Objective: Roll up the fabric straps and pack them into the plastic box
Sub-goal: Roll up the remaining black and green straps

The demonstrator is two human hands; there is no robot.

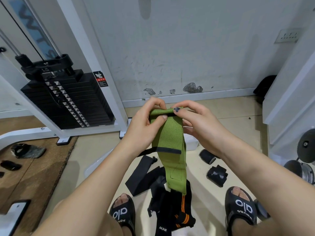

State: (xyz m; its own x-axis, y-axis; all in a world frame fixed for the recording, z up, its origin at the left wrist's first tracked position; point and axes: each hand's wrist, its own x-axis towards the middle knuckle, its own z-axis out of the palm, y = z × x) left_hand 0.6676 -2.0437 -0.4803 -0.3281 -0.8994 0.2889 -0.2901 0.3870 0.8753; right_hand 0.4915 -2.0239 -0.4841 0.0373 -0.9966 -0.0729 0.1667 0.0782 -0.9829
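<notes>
Item: white plastic box (191, 143), on the floor (85, 150) behind your hands. Mostly hidden by the green strap and your right wrist; its contents cannot be told.

Left to right around you:
- Weight stack (68, 99), black plates in a white frame, far left against the wall.
- Brown mat (34, 167) at left, carrying dark gloves (27, 151).
- Your left hand (144, 123): fingers curled onto the top left edge of the green strap (167, 133), thumb pressed on its face.
- The green strap, held up in mid-air between both hands, top edge folded over, black-trimmed end lying on its front, the rest hanging down toward the floor.
- Your right hand (196, 121): fingers pinch the folded top right corner of the strap.
- Loose black straps (144, 176) heaped on the floor beneath the hanging green one, one with orange stripes (183, 210), between your two sandalled feet.
- Two rolled black straps (217, 175) on the floor at right, apart from the heap.
- Metal weights (305, 150), far right edge.
</notes>
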